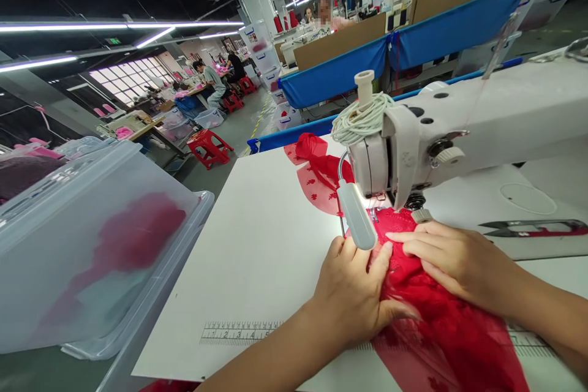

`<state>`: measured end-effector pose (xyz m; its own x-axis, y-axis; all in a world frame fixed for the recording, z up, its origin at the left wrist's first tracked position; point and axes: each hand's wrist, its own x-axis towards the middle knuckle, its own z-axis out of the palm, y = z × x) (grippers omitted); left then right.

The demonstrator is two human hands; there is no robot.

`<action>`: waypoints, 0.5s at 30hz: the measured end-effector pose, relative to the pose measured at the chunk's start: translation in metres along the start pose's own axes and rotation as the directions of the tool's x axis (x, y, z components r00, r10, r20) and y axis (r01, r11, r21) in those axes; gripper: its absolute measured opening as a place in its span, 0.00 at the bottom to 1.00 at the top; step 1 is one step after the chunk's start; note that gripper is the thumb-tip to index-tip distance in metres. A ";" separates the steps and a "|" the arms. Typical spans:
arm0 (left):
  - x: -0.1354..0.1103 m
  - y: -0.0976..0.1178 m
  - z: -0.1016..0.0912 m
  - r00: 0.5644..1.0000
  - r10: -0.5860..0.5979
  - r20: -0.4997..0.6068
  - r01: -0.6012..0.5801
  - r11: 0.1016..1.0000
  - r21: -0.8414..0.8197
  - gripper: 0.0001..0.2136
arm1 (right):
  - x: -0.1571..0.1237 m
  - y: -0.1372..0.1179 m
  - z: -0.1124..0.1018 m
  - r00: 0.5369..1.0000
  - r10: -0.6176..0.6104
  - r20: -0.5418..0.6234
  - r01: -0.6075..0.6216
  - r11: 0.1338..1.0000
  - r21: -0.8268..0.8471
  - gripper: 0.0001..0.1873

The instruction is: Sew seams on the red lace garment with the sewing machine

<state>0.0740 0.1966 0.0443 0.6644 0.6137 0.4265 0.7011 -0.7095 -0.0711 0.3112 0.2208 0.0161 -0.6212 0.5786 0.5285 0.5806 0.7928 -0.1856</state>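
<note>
Red sheer lace fabric (452,324) lies under the head of a white sewing machine (500,110) and trails toward the table's front edge. My left hand (351,291) rests on the fabric's left side, its thumb spread away and some fingertips hidden behind a small grey lamp (356,217). On the fabric just right of it, my right hand (452,257) lies with fingers stretched toward the presser foot (374,214). More red fabric with a flocked pattern (316,174) lies behind the needle area. The needle itself is too small to make out.
Thread snips (537,228) lie on the machine bed at right. A printed ruler (243,332) runs along the white table (229,257). A translucent plastic bin (92,251) stands at left. Beyond are a red stool (209,147), blue cloth troughs (340,73) and people at other machines.
</note>
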 end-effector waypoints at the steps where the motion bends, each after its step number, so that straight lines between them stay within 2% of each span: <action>1: 0.000 -0.001 0.000 1.000 0.000 -0.001 0.000 1.000 -0.001 0.46 | 0.001 0.000 0.000 1.000 -0.005 -0.012 0.004 1.000 -0.007 0.16; 5: 0.000 -0.004 0.002 0.999 -0.001 0.045 0.000 1.000 0.005 0.45 | 0.006 0.001 -0.001 0.998 -0.021 -0.051 0.019 0.999 -0.036 0.17; 10: 0.000 -0.009 0.004 0.996 -0.005 0.088 0.003 1.000 0.023 0.45 | 0.015 0.001 -0.008 0.997 -0.068 -0.047 0.064 0.994 -0.085 0.17; 15: 0.002 -0.013 0.006 0.995 -0.004 0.098 -0.002 0.998 0.057 0.42 | 0.019 0.004 -0.008 0.997 -0.063 -0.049 0.058 0.993 -0.104 0.17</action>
<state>0.0683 0.2090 0.0403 0.6839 0.6476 0.3360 0.7135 -0.6898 -0.1227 0.3056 0.2331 0.0320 -0.6300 0.5172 0.5793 0.5953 0.8006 -0.0675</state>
